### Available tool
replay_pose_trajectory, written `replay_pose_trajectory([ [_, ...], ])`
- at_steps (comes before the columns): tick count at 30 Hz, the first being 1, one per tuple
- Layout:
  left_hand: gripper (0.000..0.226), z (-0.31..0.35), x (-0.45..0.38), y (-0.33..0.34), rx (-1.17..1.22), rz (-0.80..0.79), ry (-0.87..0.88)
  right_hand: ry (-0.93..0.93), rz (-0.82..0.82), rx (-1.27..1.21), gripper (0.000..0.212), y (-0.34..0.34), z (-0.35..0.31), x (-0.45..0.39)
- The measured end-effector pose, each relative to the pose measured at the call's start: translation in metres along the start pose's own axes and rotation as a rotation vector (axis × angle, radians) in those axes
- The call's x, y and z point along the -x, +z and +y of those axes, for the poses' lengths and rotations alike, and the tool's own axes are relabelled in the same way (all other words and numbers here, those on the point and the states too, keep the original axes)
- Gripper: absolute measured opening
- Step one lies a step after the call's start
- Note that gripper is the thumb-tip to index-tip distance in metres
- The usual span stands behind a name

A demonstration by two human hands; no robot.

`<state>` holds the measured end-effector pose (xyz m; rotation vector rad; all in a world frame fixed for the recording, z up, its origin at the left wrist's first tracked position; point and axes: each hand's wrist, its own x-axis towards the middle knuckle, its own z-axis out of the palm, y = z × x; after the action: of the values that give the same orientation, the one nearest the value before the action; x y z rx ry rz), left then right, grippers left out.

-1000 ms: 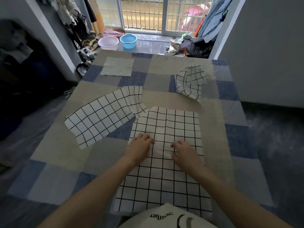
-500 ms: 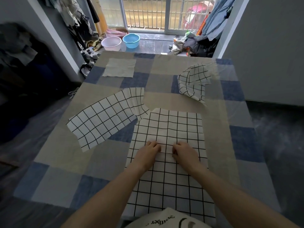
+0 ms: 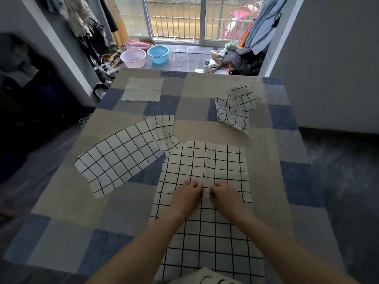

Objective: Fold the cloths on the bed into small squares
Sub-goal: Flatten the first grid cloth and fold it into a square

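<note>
Both hands have drawn together at the cloth's (image 3: 205,201) middle: left hand (image 3: 187,196) and right hand (image 3: 223,196) nearly touch, fingers curled, pinching its centre crease. It lies on the bed (image 3: 61,201), long axis running away from them.

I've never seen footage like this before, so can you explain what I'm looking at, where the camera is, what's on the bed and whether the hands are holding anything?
There is no machine here: a person wears a camera on the head, so the one picture looks forward and down over their own arms. The left hand and right hand sit close together on the nearest grid-patterned cloth, fingers curled as if pinching a small ridge of fabric between them. The checked bed cover also carries a second grid cloth lying skewed to the left, a crumpled grid cloth far right, and a plain pale cloth far left. Beyond the bed stand a pink basin and a blue basin.
</note>
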<state>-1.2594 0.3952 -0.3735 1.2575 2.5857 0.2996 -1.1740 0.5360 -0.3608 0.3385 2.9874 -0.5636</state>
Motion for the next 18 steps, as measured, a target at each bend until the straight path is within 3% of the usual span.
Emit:
replay_pose_trajectory([
  [10, 0.014, 0.004, -0.005, -0.020, 0.050, 0.124, 0.117, -0.106, 0.060, -0.034, 0.016, -0.020, -0.004, -0.005],
  [18, 0.011, -0.001, -0.001, -0.056, 0.081, 0.250, 0.122, -0.208, 0.249, 0.023, 0.005, -0.052, -0.003, 0.000],
])
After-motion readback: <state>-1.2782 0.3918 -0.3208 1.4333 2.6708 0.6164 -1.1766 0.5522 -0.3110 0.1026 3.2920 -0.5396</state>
